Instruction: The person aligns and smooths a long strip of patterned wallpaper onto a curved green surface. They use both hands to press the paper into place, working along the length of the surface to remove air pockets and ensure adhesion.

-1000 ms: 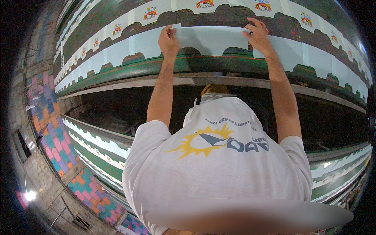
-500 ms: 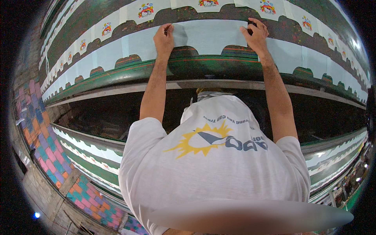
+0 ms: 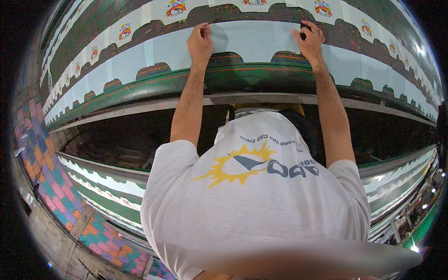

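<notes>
A pale blue cut piece of fabric (image 3: 256, 39) with notched lower corners lies flat on the dark green table (image 3: 261, 77), between my two hands. My left hand (image 3: 200, 44) is at its upper left corner, thumb and fingertips pinched together there. At the upper right corner is my right hand (image 3: 310, 44), thumb and forefinger spread apart and the other fingers bent. Similar pale blue pieces (image 3: 123, 63) lie in a row on both sides. Behind them, a row of white pieces (image 3: 345, 18) carries colourful cartoon prints.
A metal rail (image 3: 252, 98) runs along the table's near edge, with a dark gap below it. Another long table with rows of pieces (image 3: 107, 179) stands on the other side. Multicoloured paving bricks (image 3: 56, 191) cover the floor at the left.
The whole view has shifted slightly. Both hands remain at the upper corners of the same blue piece, with little change in their fingers.
</notes>
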